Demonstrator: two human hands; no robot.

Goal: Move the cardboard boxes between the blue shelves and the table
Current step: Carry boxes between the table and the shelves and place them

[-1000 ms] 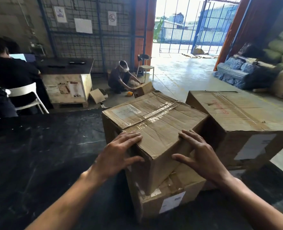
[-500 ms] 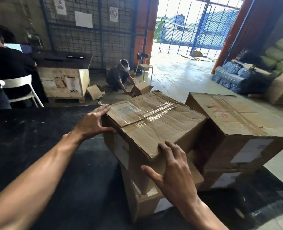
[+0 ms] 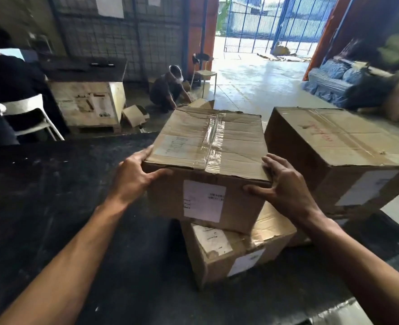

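Gripping the top box [image 3: 208, 146] — left hand [image 3: 133, 177], right hand [image 3: 285, 184] — white label [image 3: 204, 200] print unreadable.

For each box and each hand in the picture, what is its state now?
top box: taped shut, stacked askew on another box, gripped at both near corners
lower box: closed, on the black table, under the top box
large box: closed, standing to the right, untouched
left hand: gripping the top box's left corner
right hand: gripping its right corner

Two bare forearms and hands [image 3: 133, 177], no sleeves, gloves or jewellery
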